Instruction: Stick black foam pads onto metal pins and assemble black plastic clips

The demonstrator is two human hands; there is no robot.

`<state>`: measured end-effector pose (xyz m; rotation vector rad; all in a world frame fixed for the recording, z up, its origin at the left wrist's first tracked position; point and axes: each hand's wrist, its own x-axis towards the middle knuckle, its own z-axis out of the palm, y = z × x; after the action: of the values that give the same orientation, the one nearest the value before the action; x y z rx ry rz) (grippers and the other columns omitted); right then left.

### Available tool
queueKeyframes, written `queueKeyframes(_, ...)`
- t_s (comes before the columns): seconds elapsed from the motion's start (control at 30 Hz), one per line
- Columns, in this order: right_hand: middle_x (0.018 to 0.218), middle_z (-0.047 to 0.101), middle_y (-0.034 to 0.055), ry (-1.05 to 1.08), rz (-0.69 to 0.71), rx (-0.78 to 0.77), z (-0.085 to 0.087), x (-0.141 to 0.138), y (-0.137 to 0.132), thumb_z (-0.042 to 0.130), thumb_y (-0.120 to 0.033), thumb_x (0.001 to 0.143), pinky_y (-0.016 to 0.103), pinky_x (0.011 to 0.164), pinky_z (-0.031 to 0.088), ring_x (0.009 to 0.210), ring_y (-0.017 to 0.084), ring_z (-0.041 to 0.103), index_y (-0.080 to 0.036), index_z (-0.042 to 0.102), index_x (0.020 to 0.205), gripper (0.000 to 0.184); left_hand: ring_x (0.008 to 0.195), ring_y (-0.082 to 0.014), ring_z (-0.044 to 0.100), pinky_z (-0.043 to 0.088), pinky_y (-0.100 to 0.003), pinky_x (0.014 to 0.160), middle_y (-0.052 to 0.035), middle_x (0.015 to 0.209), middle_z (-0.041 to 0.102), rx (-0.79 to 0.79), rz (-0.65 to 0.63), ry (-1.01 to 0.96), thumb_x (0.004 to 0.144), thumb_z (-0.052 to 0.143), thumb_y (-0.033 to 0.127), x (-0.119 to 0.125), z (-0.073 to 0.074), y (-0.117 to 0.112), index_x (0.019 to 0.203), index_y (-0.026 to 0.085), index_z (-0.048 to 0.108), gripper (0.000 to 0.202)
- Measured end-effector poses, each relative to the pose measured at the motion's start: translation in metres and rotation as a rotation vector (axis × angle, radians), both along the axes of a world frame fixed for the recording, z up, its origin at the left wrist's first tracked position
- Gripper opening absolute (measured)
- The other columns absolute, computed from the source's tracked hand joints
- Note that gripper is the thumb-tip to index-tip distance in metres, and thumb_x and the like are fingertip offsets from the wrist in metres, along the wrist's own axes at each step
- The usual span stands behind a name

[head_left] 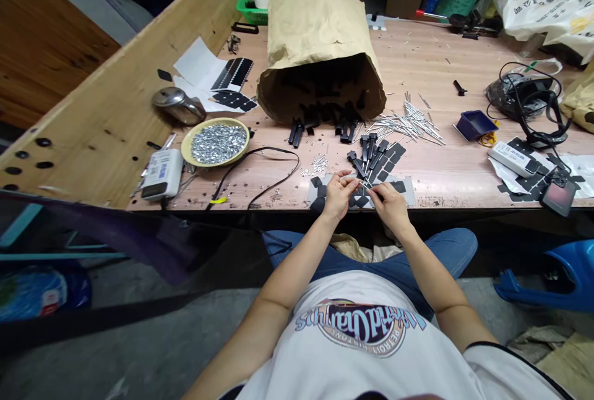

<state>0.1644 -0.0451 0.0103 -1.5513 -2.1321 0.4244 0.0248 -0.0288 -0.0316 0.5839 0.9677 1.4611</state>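
At the table's front edge, my left hand (340,195) has its thumb and fingers closed in a pinch on a thin metal rod (364,185). Close by on the right, my right hand (388,202) pinches the same rod area; the fingertips hide its ends. Just beyond the hands lie several black plastic pieces with metal rods (366,153), fanned out on a sheet of black pads (390,159). Under the hands is a grey sheet with dark pads (403,187). Small metal parts (319,165) lie scattered to the left.
A large paper bag (320,23) spills black plastic pieces (297,133) toward me. Loose metal rods (411,122) are piled to its right. At left stand a yellow bowl of small metal parts (216,143), a metal jar (179,105) and a white box (162,174). A blue tray (474,125) sits at right.
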Motion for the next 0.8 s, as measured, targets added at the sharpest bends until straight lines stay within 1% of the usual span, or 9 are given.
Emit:
queueKeyframes(0.13, 0.09, 0.062, 0.0064, -0.159, 0.033, -0.04, 0.008, 0.001, -0.006, 0.035, -0.037, 0.095, 0.024, 0.056, 0.037, 0.069, 0.015, 0.058, -0.021, 0.064, 0.084, 0.035, 0.064, -0.0101, 0.064, 0.05, -0.026, 0.07, 0.0029, 0.07, 0.066, 0.089, -0.032, 0.142, 0.062, 0.078, 0.033, -0.002, -0.004, -0.002, 0.094, 0.019, 0.049, 0.046)
queueKeyframes(0.23, 0.091, 0.062, 0.0065, -0.196, 0.063, -0.05, 0.011, 0.005, -0.006, 0.035, -0.036, 0.095, 0.024, 0.057, 0.037, 0.069, 0.016, 0.058, -0.021, 0.063, 0.086, 0.032, 0.066, -0.0112, 0.064, 0.051, -0.027, 0.071, 0.0019, 0.07, 0.067, 0.148, -0.059, 0.247, 0.062, 0.078, 0.034, -0.004, -0.003, -0.003, 0.098, 0.019, 0.05, 0.048)
queueKeyframes(0.33, 0.087, 0.063, 0.0063, -0.162, 0.093, -0.054, 0.008, 0.009, -0.005, 0.038, -0.034, 0.094, 0.024, 0.062, 0.039, 0.073, 0.017, 0.059, -0.02, 0.062, 0.087, 0.028, 0.067, -0.012, 0.065, 0.051, -0.026, 0.07, 0.0003, 0.071, 0.069, 0.187, -0.11, 0.303, 0.064, 0.077, 0.033, -0.006, 0.0, -0.005, 0.101, 0.018, 0.053, 0.046)
queueKeyframes(0.47, 0.082, 0.065, 0.0062, -0.114, 0.126, -0.1, 0.004, 0.014, -0.004, 0.039, -0.035, 0.093, 0.025, 0.065, 0.041, 0.074, 0.018, 0.06, -0.02, 0.062, 0.083, 0.029, 0.068, -0.0123, 0.066, 0.05, -0.026, 0.071, -0.0001, 0.071, 0.07, 0.247, -0.171, 0.339, 0.068, 0.074, 0.032, -0.006, 0.004, -0.009, 0.104, 0.018, 0.054, 0.044)
queueKeyframes(0.63, 0.073, 0.066, 0.0037, 0.023, 0.138, -0.209, 0.003, 0.016, -0.004, 0.037, -0.033, 0.093, 0.025, 0.063, 0.041, 0.066, 0.015, 0.06, -0.02, 0.061, 0.076, 0.032, 0.071, -0.0122, 0.066, 0.05, -0.026, 0.073, -0.0004, 0.073, 0.07, 0.288, -0.15, 0.335, 0.067, 0.075, 0.032, -0.003, 0.004, -0.011, 0.105, 0.018, 0.054, 0.046)
queueKeyframes(0.7, 0.07, 0.065, 0.0026, 0.091, 0.147, -0.225, 0.003, 0.016, -0.004, 0.038, -0.035, 0.093, 0.024, 0.062, 0.042, 0.063, 0.014, 0.059, -0.02, 0.061, 0.075, 0.033, 0.069, -0.0119, 0.065, 0.051, -0.026, 0.072, -0.0008, 0.072, 0.07, 0.285, -0.164, 0.329, 0.067, 0.074, 0.034, -0.002, 0.003, -0.011, 0.106, 0.017, 0.055, 0.046)
queueKeyframes(0.8, 0.07, 0.065, 0.0022, 0.157, 0.13, -0.199, 0.0, 0.017, -0.005, 0.044, -0.041, 0.09, 0.024, 0.061, 0.042, 0.062, 0.014, 0.058, -0.02, 0.061, 0.076, 0.031, 0.068, -0.0119, 0.064, 0.051, -0.026, 0.07, -0.0012, 0.072, 0.069, 0.282, -0.2, 0.313, 0.068, 0.073, 0.036, -0.002, 0.003, -0.012, 0.108, 0.017, 0.055, 0.047)
